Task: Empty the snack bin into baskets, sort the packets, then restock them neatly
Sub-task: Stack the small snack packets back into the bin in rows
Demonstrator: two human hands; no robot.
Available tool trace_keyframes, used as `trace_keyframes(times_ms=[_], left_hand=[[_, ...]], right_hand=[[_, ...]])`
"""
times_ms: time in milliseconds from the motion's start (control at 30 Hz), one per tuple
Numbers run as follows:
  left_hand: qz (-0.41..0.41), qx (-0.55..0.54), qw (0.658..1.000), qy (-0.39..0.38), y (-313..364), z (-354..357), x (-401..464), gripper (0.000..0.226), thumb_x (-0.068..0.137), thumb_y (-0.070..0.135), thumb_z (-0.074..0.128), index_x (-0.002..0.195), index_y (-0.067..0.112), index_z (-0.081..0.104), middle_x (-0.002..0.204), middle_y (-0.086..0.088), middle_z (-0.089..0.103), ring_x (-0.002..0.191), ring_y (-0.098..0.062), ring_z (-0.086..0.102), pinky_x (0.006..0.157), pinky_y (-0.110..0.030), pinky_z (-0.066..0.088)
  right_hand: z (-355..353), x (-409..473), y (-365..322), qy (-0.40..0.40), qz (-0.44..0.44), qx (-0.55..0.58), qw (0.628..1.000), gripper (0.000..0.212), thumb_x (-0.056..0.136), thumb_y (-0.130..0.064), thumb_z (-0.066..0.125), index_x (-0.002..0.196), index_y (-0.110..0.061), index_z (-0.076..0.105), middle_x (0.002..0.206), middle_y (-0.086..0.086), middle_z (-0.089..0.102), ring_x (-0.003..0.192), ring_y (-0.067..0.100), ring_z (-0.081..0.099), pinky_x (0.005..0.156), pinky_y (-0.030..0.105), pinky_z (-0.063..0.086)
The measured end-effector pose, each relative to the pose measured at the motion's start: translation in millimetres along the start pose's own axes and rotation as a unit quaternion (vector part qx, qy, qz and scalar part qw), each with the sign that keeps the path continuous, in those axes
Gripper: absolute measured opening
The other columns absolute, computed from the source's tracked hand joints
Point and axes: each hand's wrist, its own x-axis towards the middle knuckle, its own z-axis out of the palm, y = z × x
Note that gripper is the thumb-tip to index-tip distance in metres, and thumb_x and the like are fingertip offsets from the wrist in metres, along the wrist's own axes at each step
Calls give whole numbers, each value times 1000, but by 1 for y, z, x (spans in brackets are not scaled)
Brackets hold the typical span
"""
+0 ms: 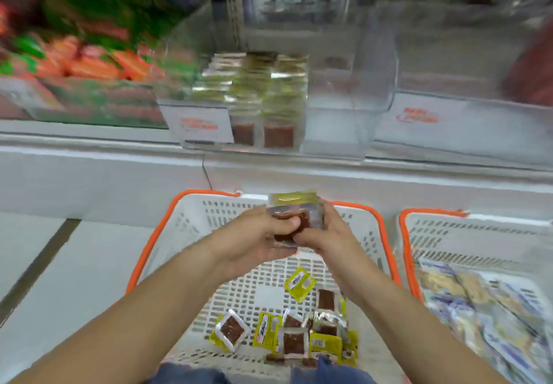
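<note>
Both hands are raised over a white basket [191, 228] with an orange rim. Together, my left hand [254, 243] and my right hand [332, 231] grip a small stack of yellow-green snack packets [294, 208] with brown contents. Several more of these loose packets [294, 335] lie on the basket floor near me. Ahead on the shelf stands a clear snack bin [335, 126]; rows of the same packets [263, 90] stand upright in its left part, and its right part looks bare.
A second orange-rimmed basket [478, 228] at the right holds blue and white packets [490, 314]. Left of the clear bin is a bin of orange and green packets [83, 66]. The white shelf front [119, 180] runs across below the bins. The view is motion-blurred.
</note>
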Motion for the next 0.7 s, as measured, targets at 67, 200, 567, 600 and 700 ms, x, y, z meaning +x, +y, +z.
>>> trace_keyframes(times_ms=[67, 200, 567, 600, 700], left_hand=[[28, -20, 999, 4, 20, 17, -14, 34, 88, -3, 51, 120, 2, 63, 115, -13, 66, 105, -22, 57, 105, -40, 43], [99, 19, 995, 25, 53, 44, -37, 35, 90, -5, 51, 123, 3, 60, 120, -14, 66, 107, -22, 60, 104, -37, 45], [177, 179, 963, 94, 103, 66, -21, 38, 81, 10, 68, 108, 32, 53, 109, 5, 69, 112, -14, 58, 106, -36, 39], [181, 182, 962, 91, 108, 64, -15, 37, 79, 9, 69, 105, 30, 54, 106, 5, 70, 110, -15, 60, 105, -35, 40], [207, 174, 960, 67, 124, 56, 2, 43, 67, 17, 73, 107, 24, 58, 104, -1, 70, 106, -17, 62, 102, -36, 43]], right_hand=[[3, -11, -29, -3, -41, 0, 999, 64, 50, 0, 51, 112, -16, 54, 89, 0, 70, 79, 3, 67, 68, 14, 49], [-3, -33, -86, -29, -88, -58, 994, 59, 62, 0, 58, 118, -19, 54, 82, -12, 70, 75, -6, 64, 65, 7, 45], [-35, -15, -172, 45, -236, -592, 770, 70, 71, -42, 76, 131, -23, 47, 127, -4, 50, 117, 13, 47, 90, 18, 36], [-35, -8, -180, 30, -223, -610, 760, 67, 72, -42, 75, 130, -23, 48, 125, -3, 53, 114, 13, 50, 87, 20, 38], [-33, 18, -201, 4, -167, -646, 745, 54, 72, -42, 75, 117, -23, 51, 111, -1, 61, 102, 18, 57, 72, 25, 38]])
